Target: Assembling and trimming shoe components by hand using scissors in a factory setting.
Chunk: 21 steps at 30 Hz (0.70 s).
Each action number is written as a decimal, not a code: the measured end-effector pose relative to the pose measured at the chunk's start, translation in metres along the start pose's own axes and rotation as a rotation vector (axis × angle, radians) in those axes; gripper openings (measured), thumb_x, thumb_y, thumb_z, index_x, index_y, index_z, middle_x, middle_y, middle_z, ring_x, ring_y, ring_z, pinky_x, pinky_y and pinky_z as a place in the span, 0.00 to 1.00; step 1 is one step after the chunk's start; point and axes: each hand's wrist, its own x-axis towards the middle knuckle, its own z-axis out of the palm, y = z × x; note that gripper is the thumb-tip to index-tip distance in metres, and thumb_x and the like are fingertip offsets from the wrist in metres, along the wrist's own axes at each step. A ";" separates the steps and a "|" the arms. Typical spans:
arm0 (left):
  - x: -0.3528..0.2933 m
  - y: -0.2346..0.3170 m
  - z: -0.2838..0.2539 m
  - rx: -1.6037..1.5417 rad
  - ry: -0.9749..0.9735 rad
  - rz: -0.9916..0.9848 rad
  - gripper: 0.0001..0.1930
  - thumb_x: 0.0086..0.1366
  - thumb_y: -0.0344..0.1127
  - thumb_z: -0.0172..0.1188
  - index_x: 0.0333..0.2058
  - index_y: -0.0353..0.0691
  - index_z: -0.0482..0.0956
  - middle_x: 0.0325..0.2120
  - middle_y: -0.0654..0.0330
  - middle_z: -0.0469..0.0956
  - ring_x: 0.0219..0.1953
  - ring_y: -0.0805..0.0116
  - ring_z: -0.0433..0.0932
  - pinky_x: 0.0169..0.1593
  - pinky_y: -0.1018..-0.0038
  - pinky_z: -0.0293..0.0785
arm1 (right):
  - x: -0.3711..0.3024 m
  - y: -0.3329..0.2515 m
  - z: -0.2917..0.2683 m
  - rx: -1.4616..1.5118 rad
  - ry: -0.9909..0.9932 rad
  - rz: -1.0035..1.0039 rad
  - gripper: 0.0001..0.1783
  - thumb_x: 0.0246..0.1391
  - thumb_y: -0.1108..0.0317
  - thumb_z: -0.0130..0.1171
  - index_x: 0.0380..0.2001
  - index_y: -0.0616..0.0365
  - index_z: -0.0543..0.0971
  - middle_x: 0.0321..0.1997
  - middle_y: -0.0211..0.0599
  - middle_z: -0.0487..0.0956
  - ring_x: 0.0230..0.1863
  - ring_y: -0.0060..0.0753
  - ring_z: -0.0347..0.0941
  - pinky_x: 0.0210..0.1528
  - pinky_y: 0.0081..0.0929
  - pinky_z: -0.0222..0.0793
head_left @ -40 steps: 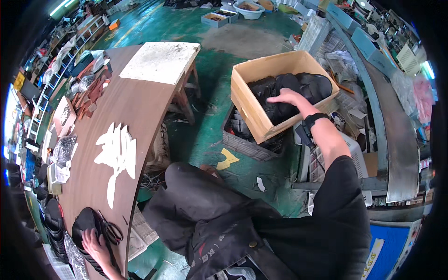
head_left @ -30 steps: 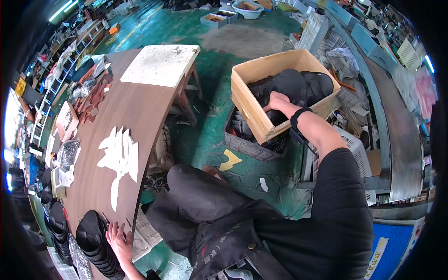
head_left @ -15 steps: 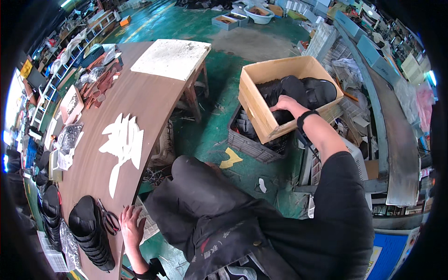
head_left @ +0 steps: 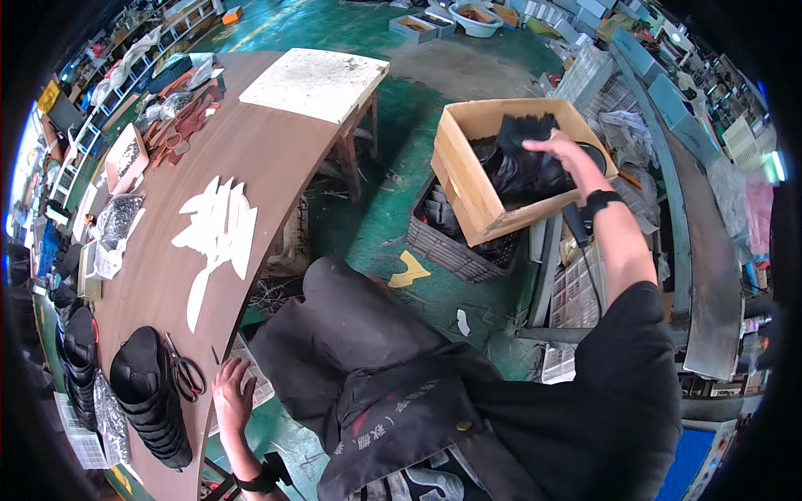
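Observation:
My right hand reaches into the cardboard box on the right. Its thumb and fingers close round a black slipper, raised on end among other black footwear in the box; part of its shape is hard to make out. My left hand rests at the near edge of the brown table, fingers loosely apart with nothing in them. Close by its fingertips is a thin dark pointed tool. Scissors with dark handles lie beside a row of nested black slippers.
White cut pieces lie mid-table, with a white board at the far end. A dark plastic crate stands under the box. Yellow scrap is on the green floor. A metal-framed rack runs along the right.
My right hand has lifted and turned a black slipper upward inside the box. My left hand stays near the table edge. The whole view has shifted slightly.

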 end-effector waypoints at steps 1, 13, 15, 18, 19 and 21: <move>0.010 0.011 0.000 -0.070 0.016 0.026 0.20 0.54 0.31 0.62 0.48 0.40 0.76 0.50 0.52 0.74 0.53 0.49 0.71 0.57 0.59 0.64 | -0.010 -0.022 -0.005 -0.011 0.087 -0.017 0.34 0.38 0.67 0.75 0.49 0.67 0.73 0.46 0.37 0.79 0.46 0.34 0.76 0.51 0.31 0.70; 0.063 0.229 0.020 -1.205 -0.024 0.328 0.53 0.57 0.41 0.65 0.68 0.44 0.33 0.68 0.52 0.42 0.67 0.54 0.51 0.60 0.60 0.64 | -0.230 -0.114 0.241 -0.293 0.066 -0.608 0.38 0.35 0.49 0.72 0.43 0.65 0.69 0.37 0.49 0.79 0.41 0.44 0.78 0.46 0.37 0.72; 0.058 0.214 0.020 -1.222 0.119 0.127 0.46 0.60 0.40 0.62 0.67 0.38 0.39 0.65 0.51 0.52 0.64 0.56 0.58 0.62 0.64 0.61 | -0.260 -0.099 0.287 -0.376 -0.116 -0.457 0.35 0.41 0.52 0.69 0.44 0.64 0.66 0.32 0.55 0.78 0.37 0.51 0.78 0.37 0.41 0.73; 0.010 0.130 0.028 -1.612 -0.056 -0.141 0.36 0.66 0.46 0.53 0.66 0.39 0.48 0.59 0.51 0.62 0.58 0.57 0.67 0.59 0.64 0.65 | -0.290 -0.099 0.338 0.021 -0.536 -0.353 0.30 0.46 0.54 0.64 0.45 0.61 0.64 0.34 0.54 0.77 0.36 0.53 0.78 0.38 0.41 0.73; -0.014 0.098 0.043 -1.702 -0.123 -0.238 0.36 0.67 0.49 0.53 0.66 0.41 0.48 0.58 0.51 0.62 0.56 0.56 0.68 0.57 0.62 0.69 | -0.298 -0.098 0.349 0.058 -0.653 -0.383 0.31 0.47 0.52 0.65 0.45 0.61 0.64 0.36 0.53 0.78 0.39 0.53 0.77 0.42 0.40 0.73; -0.045 0.063 0.064 -1.689 -0.235 -0.293 0.30 0.71 0.51 0.44 0.62 0.36 0.56 0.57 0.51 0.65 0.58 0.56 0.67 0.59 0.61 0.65 | -0.297 -0.082 0.366 -0.040 -0.845 -0.330 0.30 0.50 0.52 0.65 0.46 0.60 0.63 0.43 0.51 0.76 0.43 0.45 0.76 0.46 0.37 0.71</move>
